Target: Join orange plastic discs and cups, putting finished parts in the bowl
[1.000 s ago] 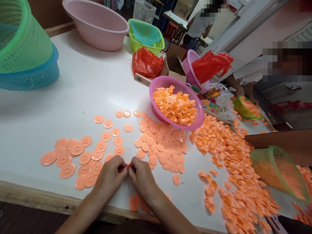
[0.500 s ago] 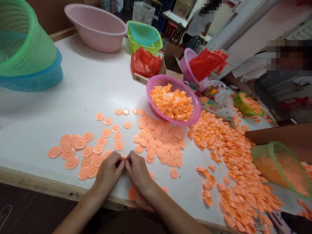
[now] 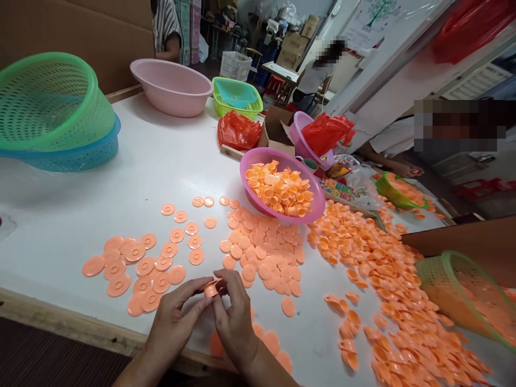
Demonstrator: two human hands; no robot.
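Note:
Both my hands meet near the front edge of the table, around a small orange plastic toy cup (image 3: 210, 291). My left hand (image 3: 175, 314) pinches it from the left with thumb and forefinger. My right hand (image 3: 237, 325) grips its other side, and the fingers hide part of it. Left of my hands lie loose flat orange discs (image 3: 161, 281) with ring marks. A denser heap of smaller orange discs (image 3: 264, 242) spreads just beyond my right hand. Further discs (image 3: 271, 344) lie partly behind my right forearm.
A pink bowl (image 3: 318, 207) of orange cup pieces stands behind the disc heap. Many orange pieces (image 3: 387, 274) cover the table's right side, beside a tipped green basket (image 3: 449, 269). Stacked baskets (image 3: 92, 121) and a pale pink basin (image 3: 173, 99) stand at the back left. Other people are beyond the table.
My hands have turned and parted slightly, so the orange cup, almost hidden between the fingertips before, now shows. The camera view has tilted upward. The discs and bowl stay in place.

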